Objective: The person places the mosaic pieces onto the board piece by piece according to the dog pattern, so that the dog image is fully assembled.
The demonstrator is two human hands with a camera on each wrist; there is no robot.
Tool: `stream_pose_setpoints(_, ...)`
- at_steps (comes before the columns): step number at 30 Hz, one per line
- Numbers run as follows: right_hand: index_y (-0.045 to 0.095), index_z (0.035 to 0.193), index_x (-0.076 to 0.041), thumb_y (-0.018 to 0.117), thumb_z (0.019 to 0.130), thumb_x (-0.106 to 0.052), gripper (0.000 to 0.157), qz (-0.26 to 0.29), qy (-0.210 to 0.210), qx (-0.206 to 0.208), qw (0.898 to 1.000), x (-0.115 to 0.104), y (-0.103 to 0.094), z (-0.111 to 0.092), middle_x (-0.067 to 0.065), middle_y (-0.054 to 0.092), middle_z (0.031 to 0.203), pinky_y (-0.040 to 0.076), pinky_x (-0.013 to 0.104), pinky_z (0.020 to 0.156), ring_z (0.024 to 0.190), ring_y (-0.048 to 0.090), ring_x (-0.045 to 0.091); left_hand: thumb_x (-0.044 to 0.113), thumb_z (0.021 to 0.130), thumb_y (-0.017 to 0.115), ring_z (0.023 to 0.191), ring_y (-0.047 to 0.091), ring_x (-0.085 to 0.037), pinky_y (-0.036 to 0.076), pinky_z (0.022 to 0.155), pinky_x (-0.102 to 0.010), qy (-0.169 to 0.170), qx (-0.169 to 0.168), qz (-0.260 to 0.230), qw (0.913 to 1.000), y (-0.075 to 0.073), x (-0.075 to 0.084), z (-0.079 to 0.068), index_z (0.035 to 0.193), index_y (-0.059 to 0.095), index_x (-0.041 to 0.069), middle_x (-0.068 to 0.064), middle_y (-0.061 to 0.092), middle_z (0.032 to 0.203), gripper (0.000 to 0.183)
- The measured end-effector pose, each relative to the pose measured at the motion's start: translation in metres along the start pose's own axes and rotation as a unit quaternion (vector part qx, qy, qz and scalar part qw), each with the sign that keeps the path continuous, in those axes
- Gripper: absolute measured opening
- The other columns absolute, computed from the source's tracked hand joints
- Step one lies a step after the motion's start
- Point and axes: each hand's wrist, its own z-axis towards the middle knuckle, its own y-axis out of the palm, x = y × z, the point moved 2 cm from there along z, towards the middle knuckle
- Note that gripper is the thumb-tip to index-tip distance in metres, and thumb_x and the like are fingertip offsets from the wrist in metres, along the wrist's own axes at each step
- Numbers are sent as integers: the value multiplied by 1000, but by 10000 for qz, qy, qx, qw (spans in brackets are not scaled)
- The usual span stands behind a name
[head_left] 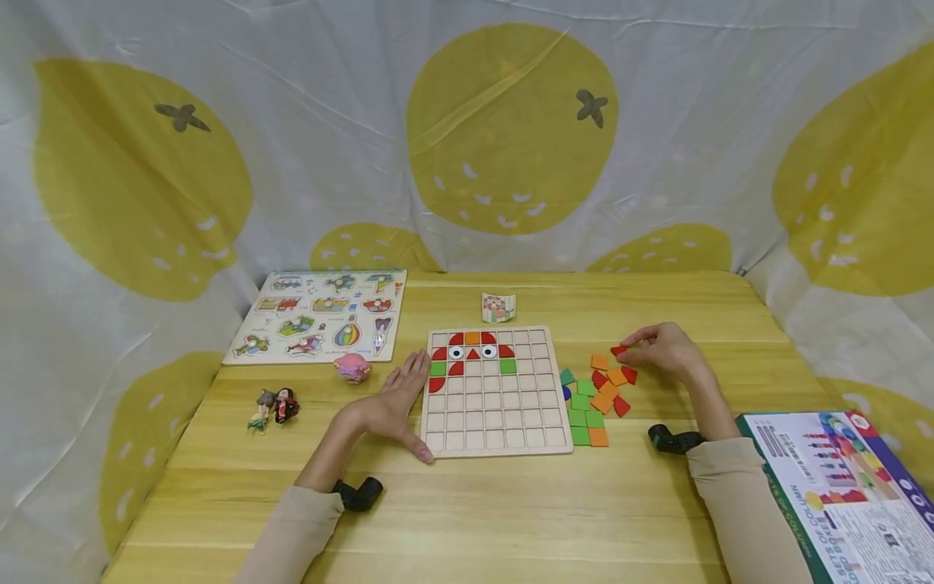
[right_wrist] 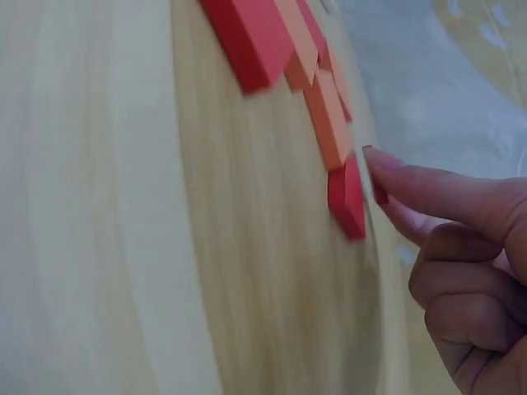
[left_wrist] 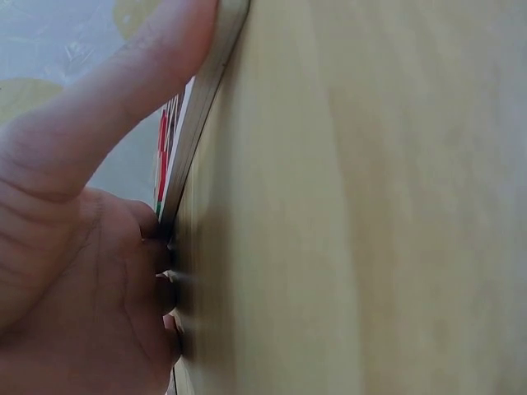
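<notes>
A square wooden grid board lies on the table, its upper left cells holding red, orange, green and eye-patterned tiles. My left hand rests along the board's left edge, fingers extended and thumb at the lower left corner; the left wrist view shows the board's side edge against the thumb. To the right of the board, my right hand pinches a small red tile between thumb and fingertips, above loose orange tiles, green tiles and red tiles. In the right wrist view, fingers mostly cover the pinched tile.
A small patterned card lies behind the board. At the left are a picture puzzle board, a pink toy and small figurines. A printed box occupies the right front. A patterned cloth hangs behind the table.
</notes>
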Motion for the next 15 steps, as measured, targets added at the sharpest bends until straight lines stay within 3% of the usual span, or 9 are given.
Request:
stream_pose_setpoints(5, 67, 111, 1, 77, 82, -25, 40, 377, -73, -65, 9992, -26, 25, 2, -8, 34, 54, 32, 24, 48, 48, 32, 9, 60, 53, 87, 149, -18, -33, -3, 122, -55, 0, 10, 37, 10000, -1, -1, 0, 152, -16, 4, -16, -23, 160, 153)
stream_pose_setpoints(10, 70, 105, -5, 81, 78, -24, 36, 792, 17, -380, 9961, -64, 73, -3, -5, 31, 54, 29, 26, 49, 51, 30, 12, 59, 53, 87, 149, -19, -33, -4, 122, -55, -8, 8, 38, 10000, -1, 0, -2, 152, -15, 4, -16, -23, 160, 153)
stream_pose_setpoints(15, 73, 95, -8, 84, 73, -22, 29, 837, 112, -530, 9950, -91, 117, -10, -3, 33, 54, 27, 28, 52, 52, 31, 15, 59, 54, 87, 149, -18, -34, -3, 122, -56, 48, 29, 42, 10000, -2, 1, -2, 152, -15, 3, -17, -23, 160, 152)
